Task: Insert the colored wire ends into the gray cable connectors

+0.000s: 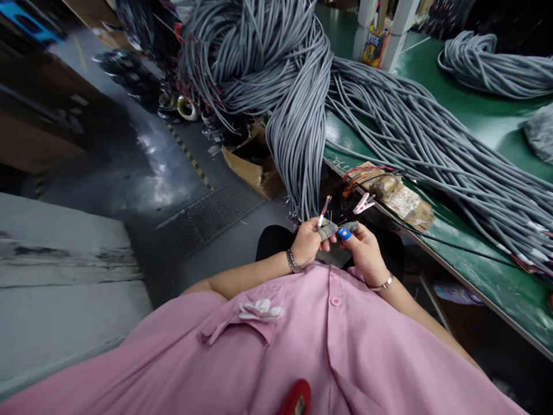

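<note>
My left hand is closed around the end of a cable, whose thin coloured wires fan out above the fingers. Grey wrapping covers the left thumb. Close beside it, my right hand pinches at the wires, with a blue cover on its thumb and a greyish cover on a finger. Both hands meet in front of my pink shirt. Just beyond them, a pale pink clip sits at the bench edge. Which wires lie between the right fingertips is too small to tell.
A large bundle of grey cables hangs over the edge of the green bench, and more cables stretch to the right. A taped block lies near the edge. Below stands an open cardboard box. Another cable coil rests farther back.
</note>
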The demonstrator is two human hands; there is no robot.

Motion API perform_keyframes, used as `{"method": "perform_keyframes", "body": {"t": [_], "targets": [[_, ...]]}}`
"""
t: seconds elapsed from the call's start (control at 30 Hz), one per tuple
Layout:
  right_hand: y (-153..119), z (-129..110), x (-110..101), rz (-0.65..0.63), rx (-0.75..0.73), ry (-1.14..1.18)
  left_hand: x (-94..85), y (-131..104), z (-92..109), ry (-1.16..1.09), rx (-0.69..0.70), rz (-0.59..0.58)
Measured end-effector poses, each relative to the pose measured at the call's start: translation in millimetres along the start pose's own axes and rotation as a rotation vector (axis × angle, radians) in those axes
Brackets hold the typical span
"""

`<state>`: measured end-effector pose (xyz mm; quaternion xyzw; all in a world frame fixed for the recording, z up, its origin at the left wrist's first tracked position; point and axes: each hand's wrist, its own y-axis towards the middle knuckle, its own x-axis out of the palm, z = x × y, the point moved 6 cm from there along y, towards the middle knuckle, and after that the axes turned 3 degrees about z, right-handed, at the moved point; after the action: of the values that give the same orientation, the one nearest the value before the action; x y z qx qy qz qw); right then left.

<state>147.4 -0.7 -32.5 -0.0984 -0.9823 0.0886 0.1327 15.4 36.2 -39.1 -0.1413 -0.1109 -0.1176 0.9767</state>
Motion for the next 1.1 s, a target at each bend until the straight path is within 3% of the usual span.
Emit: {"method": "perform_keyframes", "body": {"t": [0.2,0.4,0.63,0.73,0.9,1.1], "targets": [[1.5,8.0,-3.9,0.039,0.061,0.154,3.3,-1.1,4.8,-0.030,-0.013,0.004],[10.9,13.5,-28.8,0.126,0.112,0.374,0.4,-3.0,10.5,-0.012,-0.027,0.015],[39.3,5.9,-36.7,0.038,0.150,0.291,17.5,10.3,21.1,-0.018,-0.106,-0.180],[47.3,-8.7,-32.7,0.030,0.017,0.185,26.6,18.8,24.5,-0.034,-0.136,-0.275],[48.0,-20.0,-34.1,0.205,-0.227,0.028,38.9,26.3,22.9,-0.058,-0.222,-0.422],[59.3,-4.9,-19.9,0.091,-0.014,0.309,40.0,31.6,16.8,-0.068,-0.287,-0.426]]}}
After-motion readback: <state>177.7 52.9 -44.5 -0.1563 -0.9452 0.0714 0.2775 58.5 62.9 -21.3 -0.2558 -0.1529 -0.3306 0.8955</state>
